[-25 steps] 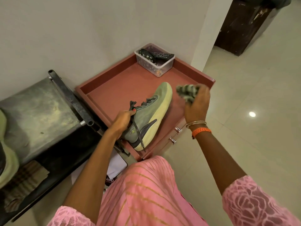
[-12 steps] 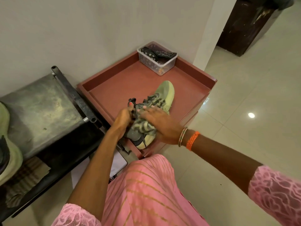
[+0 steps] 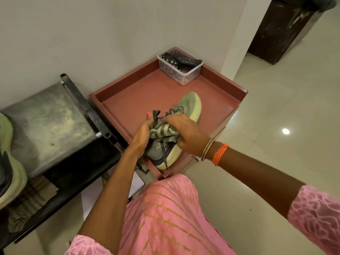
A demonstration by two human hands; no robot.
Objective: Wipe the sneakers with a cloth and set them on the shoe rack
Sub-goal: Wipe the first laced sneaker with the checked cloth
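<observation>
- The sneaker (image 3: 185, 115) lies on its side on the red-brown tray top (image 3: 139, 100) of a cabinet, toe pointing toward the wall; only the toe and heel show, the middle being hidden under both hands.
- The left hand (image 3: 141, 137) grips the shoe at its collar, fingers curled and mostly out of sight behind the laces.
- The right hand (image 3: 187, 135) presses a striped cloth (image 3: 161, 131) onto the shoe's upper, fingers bent over the bunched fabric.
- A second sneaker (image 3: 9, 162) is cut off by the left edge, resting on the dark metal rack (image 3: 49, 126).
- A clear plastic box (image 3: 181, 70) sits in the tray's far corner; its smaller contents are hard to make out.
</observation>
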